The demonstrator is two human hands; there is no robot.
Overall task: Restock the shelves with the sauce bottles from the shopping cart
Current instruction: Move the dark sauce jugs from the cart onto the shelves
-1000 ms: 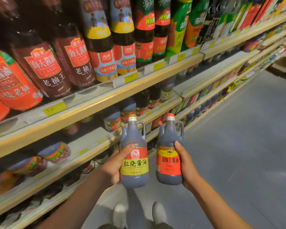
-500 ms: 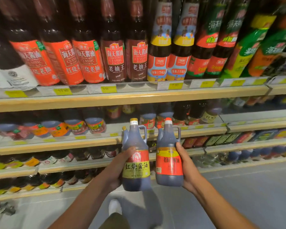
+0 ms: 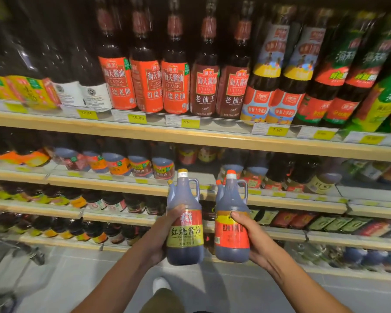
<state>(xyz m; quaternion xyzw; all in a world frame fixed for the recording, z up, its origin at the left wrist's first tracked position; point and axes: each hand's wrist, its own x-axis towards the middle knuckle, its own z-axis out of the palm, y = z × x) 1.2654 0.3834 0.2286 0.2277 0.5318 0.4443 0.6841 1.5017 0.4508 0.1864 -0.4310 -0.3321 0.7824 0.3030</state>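
left hand (image 3: 160,236) clamped round yellow-label soy sauce jug (image 3: 185,224), right hand (image 3: 256,241) clamped round orange-label jug (image 3: 231,229) at its 3 o'clock, both upright, shelves (image 3: 190,134) at 12

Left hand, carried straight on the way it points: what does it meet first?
Likely the pale wooden shelf edge behind the yellow-labelled dark sauce jug that the left hand grips; depth is unclear.

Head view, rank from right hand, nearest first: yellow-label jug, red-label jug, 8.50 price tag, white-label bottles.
1. red-label jug, held in the right hand.
2. yellow-label jug, beside it, in the left hand.
3. 8.50 price tag, top shelf edge.
4. white-label bottles, same shelf, far left.
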